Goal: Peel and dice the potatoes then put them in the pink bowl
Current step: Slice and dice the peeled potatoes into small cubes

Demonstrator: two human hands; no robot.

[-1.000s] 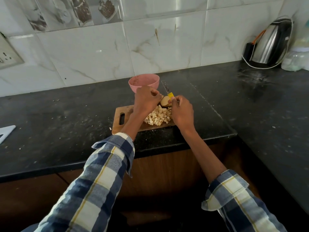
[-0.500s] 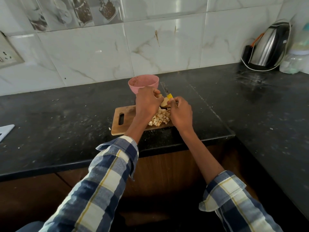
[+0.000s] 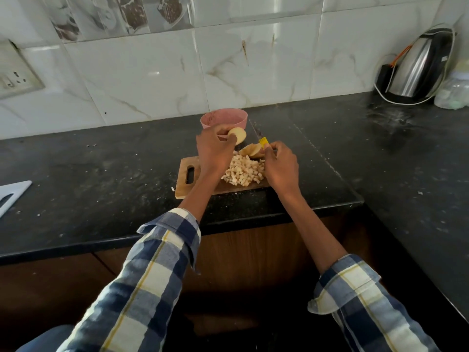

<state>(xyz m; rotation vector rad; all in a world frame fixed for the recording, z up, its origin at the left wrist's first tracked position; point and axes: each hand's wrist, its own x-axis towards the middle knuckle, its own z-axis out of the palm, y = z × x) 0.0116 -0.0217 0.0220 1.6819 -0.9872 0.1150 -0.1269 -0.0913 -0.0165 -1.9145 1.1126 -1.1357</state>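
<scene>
Centre frame: left hand [image 3: 214, 151] pinches a potato slice [image 3: 237, 135], now lifted off the remaining potato [image 3: 251, 150]; right hand [image 3: 280, 166] grasps the yellow-handled knife [image 3: 263, 141], as before.

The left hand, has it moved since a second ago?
Yes. The left hand has lifted off the cutting board toward the pink bowl, holding a potato piece.

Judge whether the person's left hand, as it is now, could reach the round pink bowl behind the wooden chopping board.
Probably yes: the left hand, holding a potato slice, hovers right before the pink bowl, nothing lying between them.
</scene>
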